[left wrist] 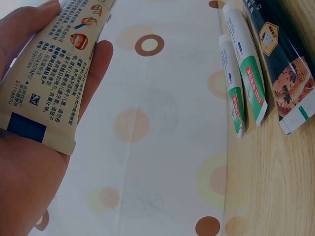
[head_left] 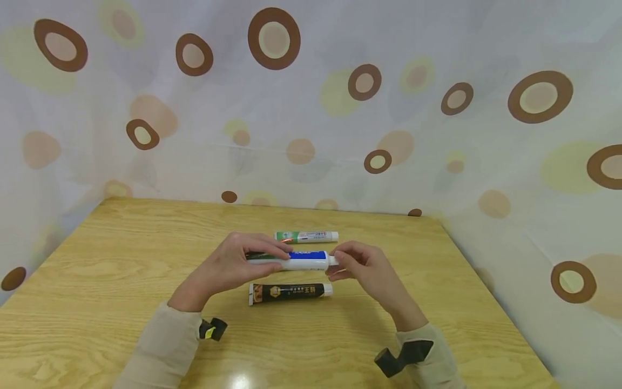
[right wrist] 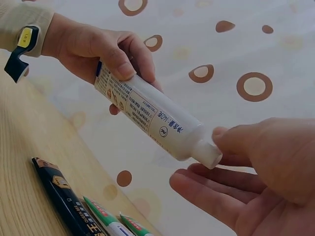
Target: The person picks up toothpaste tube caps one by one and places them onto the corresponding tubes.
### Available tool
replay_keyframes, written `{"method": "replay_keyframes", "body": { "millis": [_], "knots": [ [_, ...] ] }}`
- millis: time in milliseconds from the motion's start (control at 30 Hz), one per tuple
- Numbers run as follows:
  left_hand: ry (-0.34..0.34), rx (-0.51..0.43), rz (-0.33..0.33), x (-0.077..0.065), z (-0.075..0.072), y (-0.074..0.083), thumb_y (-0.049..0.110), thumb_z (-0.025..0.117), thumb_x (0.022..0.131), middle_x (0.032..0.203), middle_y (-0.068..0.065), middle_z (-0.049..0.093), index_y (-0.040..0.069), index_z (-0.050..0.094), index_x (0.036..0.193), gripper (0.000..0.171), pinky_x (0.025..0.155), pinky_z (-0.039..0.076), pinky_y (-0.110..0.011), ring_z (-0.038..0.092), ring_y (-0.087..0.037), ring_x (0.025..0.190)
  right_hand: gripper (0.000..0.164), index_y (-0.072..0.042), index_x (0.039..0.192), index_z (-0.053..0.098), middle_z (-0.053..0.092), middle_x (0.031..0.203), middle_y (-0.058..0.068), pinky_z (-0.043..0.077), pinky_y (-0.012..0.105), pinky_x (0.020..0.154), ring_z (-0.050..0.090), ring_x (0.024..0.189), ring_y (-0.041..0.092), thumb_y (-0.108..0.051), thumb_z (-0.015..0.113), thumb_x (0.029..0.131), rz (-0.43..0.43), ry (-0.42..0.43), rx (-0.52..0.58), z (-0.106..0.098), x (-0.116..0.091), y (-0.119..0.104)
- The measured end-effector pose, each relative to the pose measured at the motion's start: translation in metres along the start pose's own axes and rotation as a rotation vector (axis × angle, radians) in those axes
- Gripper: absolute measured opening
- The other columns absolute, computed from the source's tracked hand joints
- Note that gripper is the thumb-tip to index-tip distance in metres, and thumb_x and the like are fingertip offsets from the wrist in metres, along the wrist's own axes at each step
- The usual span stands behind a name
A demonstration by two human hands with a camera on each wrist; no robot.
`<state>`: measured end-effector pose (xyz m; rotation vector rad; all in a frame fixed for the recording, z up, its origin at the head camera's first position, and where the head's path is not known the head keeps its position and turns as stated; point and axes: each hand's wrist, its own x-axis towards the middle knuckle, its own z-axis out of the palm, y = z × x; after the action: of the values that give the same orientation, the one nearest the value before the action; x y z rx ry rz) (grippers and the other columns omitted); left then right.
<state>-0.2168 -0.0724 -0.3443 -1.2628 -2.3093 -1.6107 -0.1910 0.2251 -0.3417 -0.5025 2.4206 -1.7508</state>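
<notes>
My left hand [head_left: 238, 265] grips a white and blue toothpaste tube [head_left: 308, 262] by its flat end, thumb on one side and fingers on the other. It is held level above the table, its capped end pointing right. My right hand [head_left: 366, 267] is at that end, with the small white cap [right wrist: 206, 155] between thumb and fingers. In the right wrist view the lower fingers reach out loosely beneath the cap. Small print covers the tube's back in the left wrist view, where its crimped end rests by the palm.
A black toothpaste tube [head_left: 289, 293] with a honeycomb picture lies nearer me on the wooden table [head_left: 146, 243]. Behind the held tube lies a green and white tube [head_left: 311, 236]; the left wrist view shows a second green and white tube [left wrist: 248, 64]. A patterned curtain [head_left: 311, 108] encloses the table.
</notes>
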Motion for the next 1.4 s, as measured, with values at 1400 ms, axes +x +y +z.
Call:
{"method": "replay_keyframes", "body": {
  "millis": [1400],
  "knots": [
    [0.001, -0.014, -0.013, 0.0004, -0.0019, -0.0002, 0.011, 0.078, 0.086, 0.117, 0.001, 0.073, 0.018, 0.079, 0.106, 0.021, 0.089, 0.056, -0.029, 0.066, -0.018, 0.117, 0.012, -0.010, 0.103, 0.074, 0.072, 0.105, 0.010, 0.058, 0.032, 0.082, 0.070, 0.090, 0.022, -0.014, 0.071, 0.092, -0.051, 0.139, -0.123, 0.0030, -0.0039, -0.0088]
  ]
}}
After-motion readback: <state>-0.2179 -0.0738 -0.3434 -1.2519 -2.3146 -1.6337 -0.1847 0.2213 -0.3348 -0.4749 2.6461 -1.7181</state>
